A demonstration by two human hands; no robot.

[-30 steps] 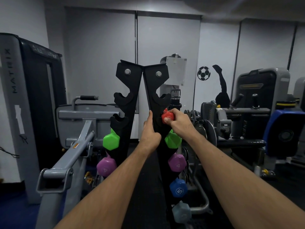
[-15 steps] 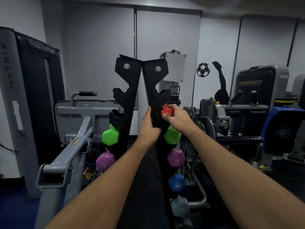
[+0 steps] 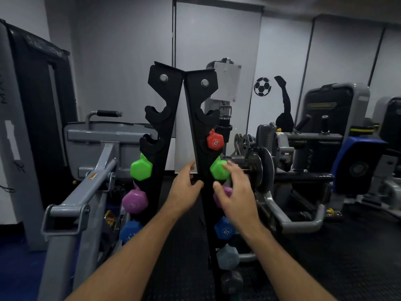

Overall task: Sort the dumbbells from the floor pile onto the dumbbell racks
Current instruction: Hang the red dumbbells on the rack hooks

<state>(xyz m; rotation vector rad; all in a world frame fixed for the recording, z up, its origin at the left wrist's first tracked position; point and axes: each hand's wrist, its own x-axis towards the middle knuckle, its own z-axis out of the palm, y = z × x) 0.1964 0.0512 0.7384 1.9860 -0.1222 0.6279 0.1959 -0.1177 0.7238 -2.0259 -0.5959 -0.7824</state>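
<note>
Item 1, my forearms: both reach forward from the bottom edge, bare, converging on the rack.

Item 2, my left hand (image 3: 184, 190): fingers loosely spread, holding nothing, just beside the inner edge of the right rack (image 3: 200, 131); whether the fingertips touch the plate I cannot tell.

Item 3, my right hand (image 3: 235, 194): fingers relaxed and apart, empty, in front of the right-side green dumbbell (image 3: 219, 170) and the purple dumbbell (image 3: 225, 195). Contact with either is unclear through blur.

Item 4, lower right cradles: blue dumbbell (image 3: 225, 231) marked 5, grey dumbbell (image 3: 227, 257), and a dark one lowest, hard to read.

Item 5, red dumbbell (image 3: 214, 141): marked 2, seated in a cradle of the right rack, directly above the green one, with no hand on it. I judge this placement complete.

Item 6, left rack (image 3: 161, 118): green, purple and blue heads in its lower cradles; the two upper cradles stand open, as does the top one on the right.

Item 7, beyond: grey gym machines on both sides, a football sticker (image 3: 262, 86) on the wall.

Handling note, as judgement: I should draw both hands straight back, clear of the green head so nothing is nudged. The floor pile is out of view, so I must turn to find the next light dumbbell for the open upper cradles.
</note>
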